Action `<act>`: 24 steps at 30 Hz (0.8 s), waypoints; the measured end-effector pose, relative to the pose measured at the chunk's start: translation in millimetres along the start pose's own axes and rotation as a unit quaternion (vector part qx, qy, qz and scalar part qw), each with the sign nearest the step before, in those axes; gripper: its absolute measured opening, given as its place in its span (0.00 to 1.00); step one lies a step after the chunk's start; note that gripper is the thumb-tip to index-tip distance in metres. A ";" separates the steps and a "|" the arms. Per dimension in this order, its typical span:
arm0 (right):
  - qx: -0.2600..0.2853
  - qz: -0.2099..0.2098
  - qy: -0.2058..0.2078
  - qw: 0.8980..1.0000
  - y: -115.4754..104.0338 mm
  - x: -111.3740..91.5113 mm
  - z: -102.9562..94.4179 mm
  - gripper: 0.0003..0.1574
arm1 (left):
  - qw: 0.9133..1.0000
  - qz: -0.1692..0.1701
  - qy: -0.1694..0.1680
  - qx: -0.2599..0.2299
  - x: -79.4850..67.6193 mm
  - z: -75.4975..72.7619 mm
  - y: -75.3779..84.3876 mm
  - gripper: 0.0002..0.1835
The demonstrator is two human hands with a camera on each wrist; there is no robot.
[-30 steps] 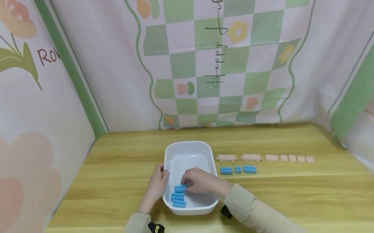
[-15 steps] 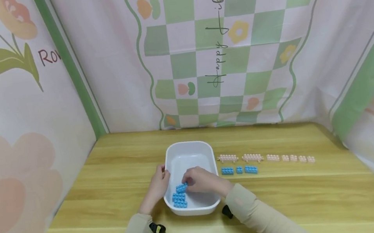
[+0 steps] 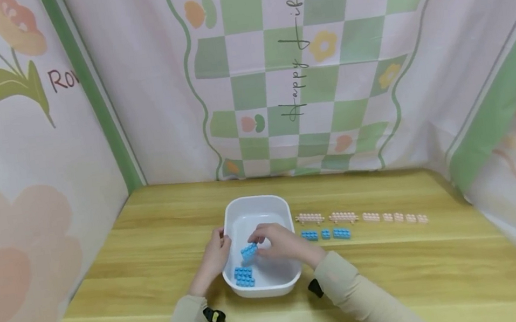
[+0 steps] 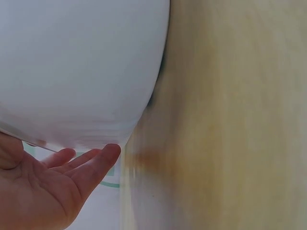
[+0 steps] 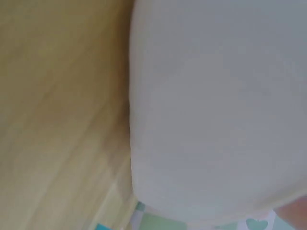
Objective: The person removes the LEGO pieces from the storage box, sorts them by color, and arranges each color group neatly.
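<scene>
Inside a white plastic tub [image 3: 267,291], my right hand [image 3: 278,242] pinches a blue building block [image 3: 249,252] between thumb and fingers, the block tilted. Two more blue blocks [image 3: 244,277] lie side by side at the tub's near left corner. My left hand [image 3: 215,255] holds the tub's left side, thumb at the rim; in the left wrist view its fingers [image 4: 98,165] lie against the outer wall. The right wrist view is mostly filled by the tub's outer wall [image 5: 216,105], with only a bit of the hand at the lower right edge.
Right of the tub, three blue blocks [image 3: 341,233] stand in a row on the wooden table [image 3: 400,273]. Behind them runs a row of pale pink pieces: two long ones with side pegs [image 3: 344,217], a plain block [image 3: 371,217] and several small blocks [image 3: 398,217]. Printed curtains enclose the table.
My right hand has lifted one blue block away from the other two, moving it toward the tub's far end and tilting it. The left hand stays on the tub's side.
</scene>
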State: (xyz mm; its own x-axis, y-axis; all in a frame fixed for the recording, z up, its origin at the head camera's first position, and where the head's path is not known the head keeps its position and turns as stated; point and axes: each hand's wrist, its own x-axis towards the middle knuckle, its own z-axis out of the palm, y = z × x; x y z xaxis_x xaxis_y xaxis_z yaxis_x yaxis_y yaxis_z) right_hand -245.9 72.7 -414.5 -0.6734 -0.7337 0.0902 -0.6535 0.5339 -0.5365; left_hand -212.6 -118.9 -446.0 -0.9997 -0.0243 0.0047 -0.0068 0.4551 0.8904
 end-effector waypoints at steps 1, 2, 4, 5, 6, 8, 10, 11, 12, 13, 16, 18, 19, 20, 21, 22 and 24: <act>0.003 -0.002 0.005 1.000 -0.4 -0.9 -1.8 0.15 | 1.000 0.009 0.001 0.008 -1.5 -0.4 1.0 0.22; 0.007 -0.005 0.010 1.000 -0.3 -1.9 -3.5 0.15 | 1.000 0.010 0.000 0.007 -2.4 -0.7 1.7 0.22; 0.010 -0.013 0.021 1.000 1.1 -3.7 -6.4 0.14 | 1.000 0.014 -0.001 0.008 -3.1 -0.8 1.9 0.23; 0.008 -0.017 0.027 0.999 2.2 -4.6 -7.6 0.13 | 1.000 0.013 -0.003 0.008 -3.1 -0.8 1.8 0.23; 0.012 -0.019 0.032 0.999 2.7 -5.8 -9.1 0.13 | 1.000 0.010 -0.004 0.005 -2.4 -0.5 1.3 0.23; 0.012 -0.031 0.045 0.998 4.3 -7.8 -12.2 0.13 | 1.000 -0.002 -0.005 -0.005 -1.1 0.0 0.8 0.22; 0.013 -0.039 0.055 0.998 6.1 -10.1 -15.5 0.12 | 1.000 -0.004 -0.006 -0.005 -0.2 0.2 0.5 0.22; 0.015 -0.041 0.060 0.997 6.7 -11.1 -17.3 0.12 | 1.000 -0.009 -0.007 -0.005 0.4 0.4 0.4 0.22; 0.017 -0.043 0.063 0.997 7.0 -12.6 -19.3 0.12 | 1.000 -0.012 -0.008 -0.005 0.6 0.5 0.4 0.22; 0.018 -0.042 0.067 0.997 7.5 -14.0 -21.3 0.12 | 1.000 -0.013 -0.008 -0.004 0.5 0.6 0.7 0.22; 0.024 -0.029 0.079 0.996 8.8 -18.9 -27.4 0.12 | 1.000 -0.013 -0.009 0.001 -0.8 0.4 2.2 0.22; 0.023 -0.023 0.087 0.996 9.9 -22.2 -31.4 0.13 | 1.000 -0.010 -0.008 0.002 -1.1 0.4 2.4 0.23; 0.024 -0.019 0.092 0.995 10.6 -23.8 -33.3 0.13 | 1.000 -0.011 -0.007 0.001 -1.3 0.3 2.7 0.23; 0.021 -0.017 0.098 0.995 11.3 -25.4 -35.1 0.13 | 1.000 -0.011 -0.007 0.002 -1.3 0.3 2.7 0.23; 0.018 -0.017 0.105 0.994 11.7 -27.1 -37.1 0.13 | 1.000 -0.012 -0.007 0.002 -1.4 0.2 3.1 0.23; 0.019 -0.015 0.111 0.994 12.9 -29.1 -39.0 0.13 | 1.000 -0.012 -0.007 0.002 -1.2 0.4 2.9 0.23; 0.021 -0.009 0.122 0.992 15.2 -33.0 -42.7 0.14 | 1.000 -0.013 -0.008 0.003 -1.0 0.6 2.4 0.23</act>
State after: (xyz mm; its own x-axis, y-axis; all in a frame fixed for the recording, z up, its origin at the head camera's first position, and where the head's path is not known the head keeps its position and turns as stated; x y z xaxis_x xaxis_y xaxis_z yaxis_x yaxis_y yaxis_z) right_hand -248.4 123.0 -389.8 -0.7290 -0.6168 0.2971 -0.6543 0.5002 -0.5672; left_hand -211.6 -117.2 -444.1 -0.9994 -0.0225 -0.0264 -0.0338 0.4597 0.8874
